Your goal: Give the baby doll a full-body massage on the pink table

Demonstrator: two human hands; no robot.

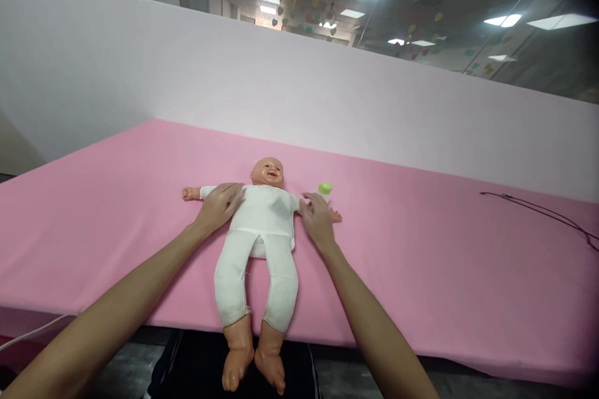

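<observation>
A baby doll (262, 215) lies on its back on the pink-covered table (421, 262), arms spread and head away from me. It wears a white cloth top and trousers, and its bare feet hang over the front edge. My left hand (219, 207) rests with outstretched fingers on the doll's sleeve and shoulder at the left. At the opposite sleeve, my right hand (318, 219) touches the doll's arm with fingers slightly bent and apart. Just behind that hand stands a small bottle with a light green cap (324, 187), its lower part hidden by my fingers.
A white partition (327, 100) rises along the table's back edge. Thin black cables (543, 207) lie at the right. A white cord (37, 329) hangs at the lower left, near the table's front edge.
</observation>
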